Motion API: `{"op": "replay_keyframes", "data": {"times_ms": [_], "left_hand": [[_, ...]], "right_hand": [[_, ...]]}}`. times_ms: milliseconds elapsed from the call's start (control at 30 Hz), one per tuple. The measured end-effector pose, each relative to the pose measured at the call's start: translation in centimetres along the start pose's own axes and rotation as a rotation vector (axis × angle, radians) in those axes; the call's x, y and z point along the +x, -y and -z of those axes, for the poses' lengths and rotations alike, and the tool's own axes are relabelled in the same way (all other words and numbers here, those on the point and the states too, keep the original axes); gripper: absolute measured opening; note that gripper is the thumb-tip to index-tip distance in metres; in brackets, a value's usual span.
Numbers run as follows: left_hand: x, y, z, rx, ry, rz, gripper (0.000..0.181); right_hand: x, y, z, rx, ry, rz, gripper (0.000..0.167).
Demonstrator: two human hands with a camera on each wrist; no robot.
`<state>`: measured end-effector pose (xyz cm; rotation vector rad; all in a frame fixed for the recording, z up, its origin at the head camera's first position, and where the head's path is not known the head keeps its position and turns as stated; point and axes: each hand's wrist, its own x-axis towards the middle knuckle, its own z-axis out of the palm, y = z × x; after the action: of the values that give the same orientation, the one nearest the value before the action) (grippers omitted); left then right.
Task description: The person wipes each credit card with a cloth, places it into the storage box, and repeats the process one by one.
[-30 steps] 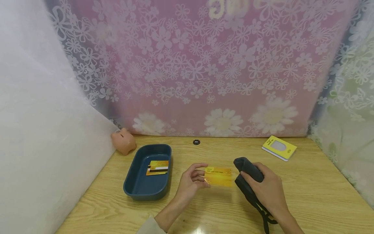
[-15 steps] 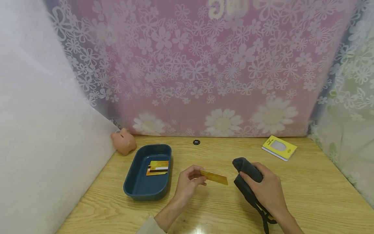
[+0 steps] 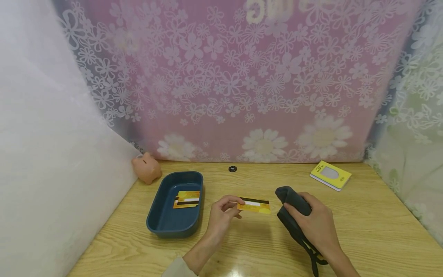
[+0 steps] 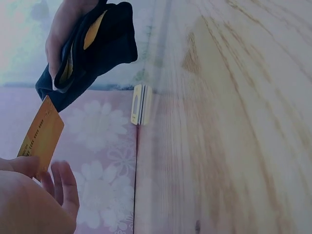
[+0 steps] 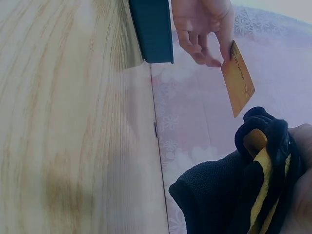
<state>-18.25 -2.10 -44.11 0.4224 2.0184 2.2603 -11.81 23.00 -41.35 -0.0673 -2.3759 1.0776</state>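
Note:
My left hand [image 3: 219, 219] pinches a yellow bank card [image 3: 255, 206] by one end, in the air above the table. In the head view the card's black-striped back shows; the left wrist view shows its numbered orange front. To its right, my right hand [image 3: 319, 223] grips a dark folded cloth pouch [image 3: 294, 202] with a strap hanging down. The right wrist view shows yellow lining [image 5: 263, 180] inside the pouch's folds. A small gap separates card and pouch. Left of my left hand stands a dark blue tray [image 3: 166, 223] with yellow cards [image 3: 187, 199] lying in it.
A pink piggy bank [image 3: 147, 168] stands at the back left, beside the white side sheet. A black round chip [image 3: 232, 169] lies at the back middle. At the back right lies a yellow booklet [image 3: 330, 175], in front of the flowered curtain [image 3: 221, 96].
My left hand has turned the card over: its yellow front faced the head camera, then nearly its edge, now its striped back. The right hand and pouch have hardly moved.

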Motion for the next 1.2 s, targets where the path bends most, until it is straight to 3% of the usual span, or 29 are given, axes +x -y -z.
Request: {"op": "replay_keyframes", "data": {"times_ms": [367, 500, 733, 867, 1200], "left_hand": [[0.0, -0.1, 0.2, -0.113, 0.139, -0.029, 0.026], [-0.1, -0.3, 0.1, -0.116, 0.141, -0.016, 0.027], [-0.1, -0.3, -0.3, -0.083, 0.111, -0.023, 0.049], [-0.1, -0.4, -0.3, -0.076, 0.105, -0.019, 0.052], [0.0, -0.1, -0.5, -0.031, 0.154, -0.031, 0.059]], "right_hand": [[0.1, 0.0, 0.1, -0.005, -0.004, -0.009, 0.036], [0.1, 0.3, 0.2, -0.006, 0.000, -0.016, 0.037], [-0.1, 1.1, 0.1, 0.027, -0.003, 0.009, 0.036], [-0.2, 1.6, 0.0, 0.037, -0.011, 0.030, 0.035], [-0.8, 3.2, -1.5, 0.097, 0.049, 0.077, 0.031]]}}
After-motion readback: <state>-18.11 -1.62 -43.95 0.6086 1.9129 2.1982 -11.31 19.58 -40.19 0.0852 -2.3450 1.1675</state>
